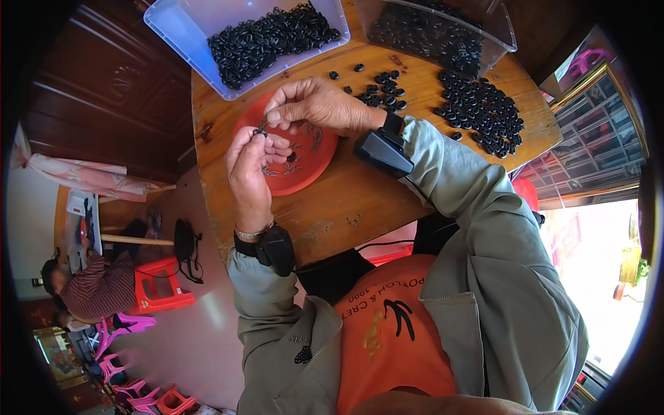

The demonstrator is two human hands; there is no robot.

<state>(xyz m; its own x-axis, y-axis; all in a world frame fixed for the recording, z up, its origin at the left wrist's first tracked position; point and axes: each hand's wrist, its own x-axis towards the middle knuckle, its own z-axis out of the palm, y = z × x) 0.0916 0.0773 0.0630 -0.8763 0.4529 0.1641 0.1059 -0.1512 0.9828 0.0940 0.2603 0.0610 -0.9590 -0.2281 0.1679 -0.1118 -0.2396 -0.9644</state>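
My left hand (250, 173) pinches a small black oval part (259, 132) between thumb and fingers, above a round red plate (302, 178). Coming in from the right, my right hand (315, 105) has its thumb and forefinger closed on a thin metal piece (263, 122), which meets the black part or sits just over it. Whether the two are joined is too small to tell. Slim metal pieces (293, 164) lie scattered on the plate beneath both hands.
A translucent bin (181, 43) of black rings stands at the back left, and a clear bin (499, 36) of black parts at the back right. Loose black oval parts (484, 114) cover the table's (332, 228) right side. A person (104, 287) sits far left near a red stool (162, 285).
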